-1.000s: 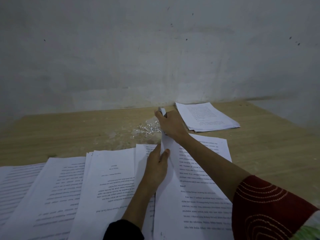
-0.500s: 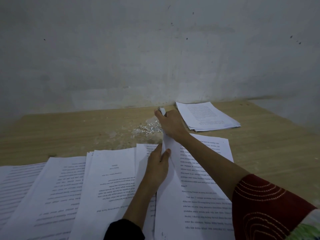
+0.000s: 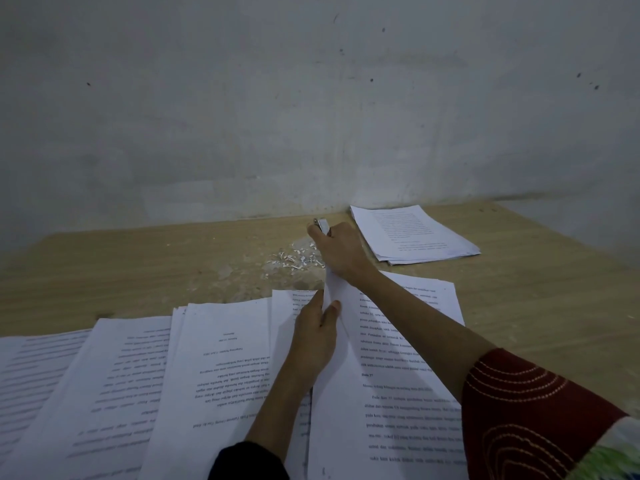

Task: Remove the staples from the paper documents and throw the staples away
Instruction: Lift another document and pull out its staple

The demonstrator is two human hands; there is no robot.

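The right hand, arm stretched forward across the printed white paper document, has its fingers curled tight around a small silvery metal staple remover at the document's raised far corner. The left hand rests flat on the same document, thumb and forefinger pinching the lifted sheet edge. A loose heap of pulled silvery staples lies on the bare light wooden tabletop, just left of the right hand. A separate stack of white pages sits near the grey wall.
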